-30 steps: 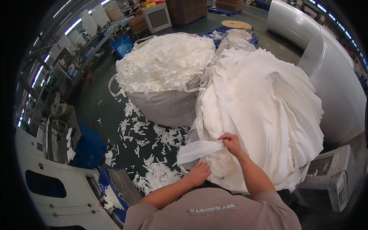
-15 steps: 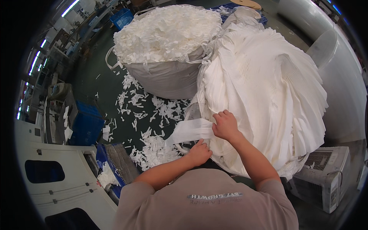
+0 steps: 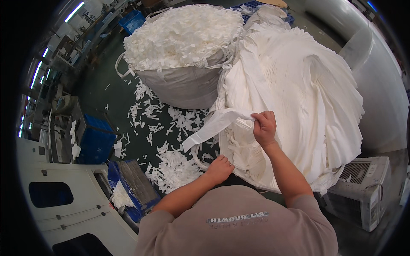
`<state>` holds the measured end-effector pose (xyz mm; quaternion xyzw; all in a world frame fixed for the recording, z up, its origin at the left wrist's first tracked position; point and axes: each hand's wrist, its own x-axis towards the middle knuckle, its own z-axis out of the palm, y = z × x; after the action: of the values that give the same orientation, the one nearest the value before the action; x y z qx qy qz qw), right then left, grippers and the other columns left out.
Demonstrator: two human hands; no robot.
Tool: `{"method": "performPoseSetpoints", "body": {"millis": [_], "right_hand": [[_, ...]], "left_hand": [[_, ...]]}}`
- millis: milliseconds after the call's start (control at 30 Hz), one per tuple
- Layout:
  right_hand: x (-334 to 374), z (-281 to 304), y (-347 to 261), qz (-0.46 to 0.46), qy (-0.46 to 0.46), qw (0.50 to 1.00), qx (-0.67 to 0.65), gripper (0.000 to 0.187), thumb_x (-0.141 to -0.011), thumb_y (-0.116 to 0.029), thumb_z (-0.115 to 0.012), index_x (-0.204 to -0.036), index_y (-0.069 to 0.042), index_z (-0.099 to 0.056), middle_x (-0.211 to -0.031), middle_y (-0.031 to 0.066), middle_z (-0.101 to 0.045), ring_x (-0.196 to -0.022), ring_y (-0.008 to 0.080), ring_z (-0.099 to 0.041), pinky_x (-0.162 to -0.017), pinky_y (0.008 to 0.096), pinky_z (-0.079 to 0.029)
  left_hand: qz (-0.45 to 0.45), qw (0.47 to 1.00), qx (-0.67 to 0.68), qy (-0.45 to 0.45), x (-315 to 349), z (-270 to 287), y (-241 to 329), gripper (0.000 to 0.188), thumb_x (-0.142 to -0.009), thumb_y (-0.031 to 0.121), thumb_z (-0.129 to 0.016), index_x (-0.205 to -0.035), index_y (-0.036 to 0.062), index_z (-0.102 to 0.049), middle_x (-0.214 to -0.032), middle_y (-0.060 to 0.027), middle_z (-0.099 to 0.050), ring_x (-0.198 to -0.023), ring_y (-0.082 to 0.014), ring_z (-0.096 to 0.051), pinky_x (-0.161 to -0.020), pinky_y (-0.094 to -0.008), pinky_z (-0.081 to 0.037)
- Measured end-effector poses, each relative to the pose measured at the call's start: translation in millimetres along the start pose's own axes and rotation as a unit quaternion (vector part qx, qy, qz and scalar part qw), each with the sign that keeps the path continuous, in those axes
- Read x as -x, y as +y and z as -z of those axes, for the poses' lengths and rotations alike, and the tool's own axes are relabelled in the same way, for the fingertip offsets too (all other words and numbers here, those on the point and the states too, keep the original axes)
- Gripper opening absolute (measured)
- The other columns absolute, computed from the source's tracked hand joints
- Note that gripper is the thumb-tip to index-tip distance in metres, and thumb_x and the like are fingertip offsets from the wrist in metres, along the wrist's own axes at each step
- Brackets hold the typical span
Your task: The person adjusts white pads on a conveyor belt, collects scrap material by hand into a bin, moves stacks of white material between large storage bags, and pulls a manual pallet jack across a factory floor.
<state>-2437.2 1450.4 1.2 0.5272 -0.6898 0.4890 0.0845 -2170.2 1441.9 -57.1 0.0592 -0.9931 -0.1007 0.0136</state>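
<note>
A long white strip of thin sheet (image 3: 211, 127) slants from my right hand down to the left, its free end over the floor. My right hand (image 3: 265, 126) is closed around the strip's right end. Below it, at the near left rim of a big bag, my left hand (image 3: 220, 169) has curled fingers; what they hold, if anything, is hidden. The bag is heaped with white folded sheet material (image 3: 294, 98), spread in fanned layers. Under the strip, shorter white layers (image 3: 243, 147) show inside the bag.
Another large bag (image 3: 183, 85), full of white scraps, stands at the far left. Scraps (image 3: 171, 170) litter the dark floor. A blue crate (image 3: 99, 138) and a pale machine cabinet (image 3: 64, 187) are at left, a dusty boxy unit (image 3: 361, 187) at right, large pale rolls (image 3: 371, 85) behind.
My right hand has moved up and right, drawing the strip's end along. The strip now slants more and lies farther from my left hand, which has shifted slightly left.
</note>
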Motion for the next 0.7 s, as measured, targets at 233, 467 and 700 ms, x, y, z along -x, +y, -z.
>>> {"method": "performPoseSetpoints", "body": {"millis": [233,467,700], "right_hand": [[165,-60,26,0.031,-0.562,0.810,0.165,0.041,-0.089,-0.032,-0.059,-0.123,-0.013,-0.070,-0.127,0.0056,-0.068,-0.122,0.0292,-0.057,-0.098,0.0453,-0.050],[132,-102,38,0.002,-0.666,0.701,0.255,0.037,-0.087,-0.028,-0.057,-0.113,-0.014,-0.080,-0.126,0.0077,-0.073,-0.128,0.0307,-0.058,-0.102,0.0493,-0.048],[63,-69,6,-0.047,-0.398,0.916,-0.003,0.027,-0.086,-0.027,-0.064,-0.102,-0.010,-0.077,-0.110,0.0083,-0.071,-0.108,0.0313,-0.064,-0.090,0.0421,-0.055]], "left_hand": [[-0.031,0.996,-0.024,-0.078,-29,20,4,0.010,-0.083,0.019,-0.062,-0.078,0.0136,-0.068,-0.075,-0.0055,-0.069,-0.084,-0.0238,-0.066,-0.088,-0.0377,-0.046],[-0.061,0.995,-0.035,-0.075,-39,36,6,0.012,-0.083,0.020,-0.060,-0.074,0.0140,-0.067,-0.073,-0.0033,-0.067,-0.085,-0.0222,-0.066,-0.083,-0.0356,-0.046],[-0.093,0.990,0.104,0.025,3,25,-16,0.014,-0.078,0.018,-0.068,-0.091,0.0118,-0.068,-0.087,-0.0040,-0.066,-0.093,-0.0228,-0.063,-0.094,-0.0366,-0.046]]}}
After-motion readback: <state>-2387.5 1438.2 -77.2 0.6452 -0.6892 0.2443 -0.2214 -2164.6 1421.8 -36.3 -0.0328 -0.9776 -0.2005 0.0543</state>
